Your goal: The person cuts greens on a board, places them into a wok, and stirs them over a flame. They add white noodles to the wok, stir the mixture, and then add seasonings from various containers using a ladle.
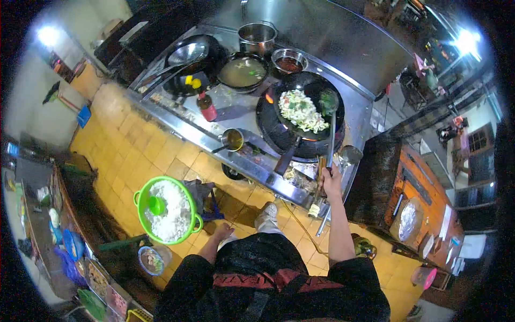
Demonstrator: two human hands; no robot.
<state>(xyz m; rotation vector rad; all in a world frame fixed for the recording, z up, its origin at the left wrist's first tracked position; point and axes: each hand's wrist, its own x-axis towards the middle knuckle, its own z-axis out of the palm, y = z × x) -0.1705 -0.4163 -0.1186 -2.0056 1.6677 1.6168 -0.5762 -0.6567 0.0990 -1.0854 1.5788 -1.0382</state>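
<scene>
Head view: worn on the head, facing forward and steeply down over the silver metal desk (pixel 236 110) and yellow tiled floor (pixel 161 147).

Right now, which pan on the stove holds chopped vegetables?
The black wok nearest the right hand; it alone shows flame at its edge.

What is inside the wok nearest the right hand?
The wok holds a mound of chopped pale and green food. The head of the ladle held by the right hand sits beside it. The wok's surface under the mound is covered.
</scene>
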